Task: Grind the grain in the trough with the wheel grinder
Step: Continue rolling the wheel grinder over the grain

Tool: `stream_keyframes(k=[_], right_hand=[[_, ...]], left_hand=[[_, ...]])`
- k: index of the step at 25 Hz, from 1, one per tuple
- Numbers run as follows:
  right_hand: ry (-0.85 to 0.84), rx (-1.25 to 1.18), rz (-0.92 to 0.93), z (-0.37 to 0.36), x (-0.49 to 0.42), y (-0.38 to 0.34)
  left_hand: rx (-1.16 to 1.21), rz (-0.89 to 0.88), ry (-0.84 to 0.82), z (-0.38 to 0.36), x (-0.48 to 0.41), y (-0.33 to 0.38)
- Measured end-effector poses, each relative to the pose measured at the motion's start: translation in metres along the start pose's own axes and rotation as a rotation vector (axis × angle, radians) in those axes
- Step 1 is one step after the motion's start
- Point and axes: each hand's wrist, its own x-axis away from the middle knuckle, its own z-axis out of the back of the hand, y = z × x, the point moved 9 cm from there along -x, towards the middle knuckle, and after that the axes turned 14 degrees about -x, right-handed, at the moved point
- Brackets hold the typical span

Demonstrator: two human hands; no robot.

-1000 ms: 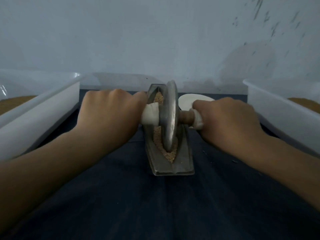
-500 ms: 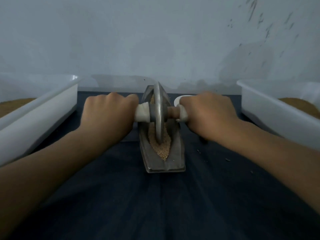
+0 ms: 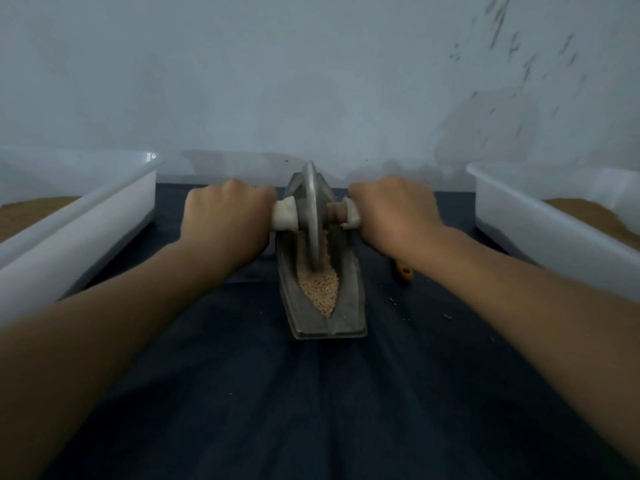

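Note:
A grey metal boat-shaped trough [image 3: 349, 306] lies lengthwise on the dark cloth, with tan grain [image 3: 320, 287] heaped in its near half. The metal wheel grinder [image 3: 313, 213] stands upright on edge in the far half of the trough. My left hand [image 3: 227, 220] grips the white-wrapped left end of the axle handle [image 3: 284, 214]. My right hand [image 3: 391, 211] grips the right end of the handle. Both fists hide the outer ends of the handle.
A white plastic tub [image 3: 79, 226] holding brown grain stands at the left, another white tub [image 3: 554, 223] with grain at the right. A small orange-brown object [image 3: 403, 271] lies on the cloth under my right wrist. A pale wall [image 3: 311, 81] rises just behind the trough.
Both hands have rolled the wheel away from me, from the trough's middle toward its far end, uncovering more grain at the near end.

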Motion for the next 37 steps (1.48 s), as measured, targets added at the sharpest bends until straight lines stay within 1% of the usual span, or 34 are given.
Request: stream_keyframes(k=[2,4,5,6,9,10,11,12,13,14,16,17,18,19,20,22,24,26,27,29,30,31,32,33,35,37], right_hand=[[0.084,0.013,0.095,0.014,0.034,-0.004],[0.177,0.02,0.103,0.026,0.049,0.0],[0.178,0.026,0.073,0.023,0.045,0.003],[0.161,0.039,0.026,0.015,0.037,0.005],[0.079,0.022,-0.088,-0.007,-0.013,0.008],[0.032,0.001,-0.106,-0.01,-0.026,0.008],[-0.027,-0.014,-0.121,-0.014,-0.033,0.009],[-0.055,-0.025,-0.109,-0.015,-0.032,0.01],[-0.056,-0.038,-0.076,-0.012,-0.022,0.01],[0.009,-0.026,-0.021,-0.004,-0.005,0.009],[0.231,-0.001,0.072,0.015,0.041,0.003],[0.327,-0.018,0.098,0.023,0.055,0.003],[0.332,-0.042,0.088,0.021,0.056,0.008],[0.306,-0.042,0.069,0.015,0.051,0.011],[0.245,-0.024,0.022,0.006,0.04,0.012],[0.09,-0.036,-0.099,-0.008,0.003,0.014],[0.008,-0.029,-0.134,-0.009,-0.023,0.008],[-0.012,0.011,-0.092,-0.002,-0.021,0.001],[0.003,0.038,-0.041,0.004,-0.009,-0.002],[0.131,0.043,0.089,0.016,0.026,-0.005],[0.203,0.011,0.122,0.024,0.044,-0.005],[0.276,-0.021,0.14,0.03,0.055,-0.004],[0.314,-0.02,0.125,0.032,0.057,0.0],[0.308,-0.002,0.094,0.027,0.051,0.003],[0.205,0.043,0.009,0.003,0.025,0.009],[0.088,-0.044,-0.08,-0.014,-0.012,0.018]], left_hand=[[-0.008,-0.11,0.146,0.022,0.027,-0.002],[0.004,-0.156,0.239,0.035,0.033,-0.006],[-0.005,-0.146,0.216,0.031,0.028,-0.005],[-0.026,-0.126,0.158,0.023,0.022,-0.001],[-0.023,0.008,-0.061,-0.012,-0.018,0.007],[0.008,0.018,-0.119,-0.017,-0.029,0.007],[0.025,0.02,-0.157,-0.02,-0.036,0.007],[0.012,0.014,-0.151,-0.016,-0.035,0.006],[-0.021,-0.017,-0.089,-0.006,-0.028,0.004],[-0.047,-0.065,0.012,0.006,-0.014,0.004],[-0.089,-0.148,0.222,0.03,0.021,0.004],[-0.077,-0.148,0.306,0.039,0.029,0.0],[-0.066,-0.146,0.316,0.039,0.024,-0.002],[-0.075,-0.131,0.282,0.033,0.017,0.001],[-0.098,-0.114,0.231,0.024,0.008,0.006],[-0.056,-0.026,0.061,0.002,-0.019,0.009],[-0.002,0.037,-0.073,-0.014,-0.028,0.007],[0.007,0.061,-0.071,-0.012,-0.015,0.002],[0.006,0.049,-0.016,-0.005,-0.002,0.0],[-0.018,-0.02,0.137,0.015,0.025,-0.003],[-0.035,-0.06,0.199,0.027,0.035,-0.005],[-0.041,-0.092,0.258,0.035,0.04,-0.007],[-0.041,-0.104,0.281,0.038,0.039,-0.007],[-0.046,-0.09,0.247,0.034,0.032,-0.005],[-0.091,-0.044,0.124,0.014,0.013,0.002],[-0.072,0.015,-0.002,-0.004,-0.016,0.005]])
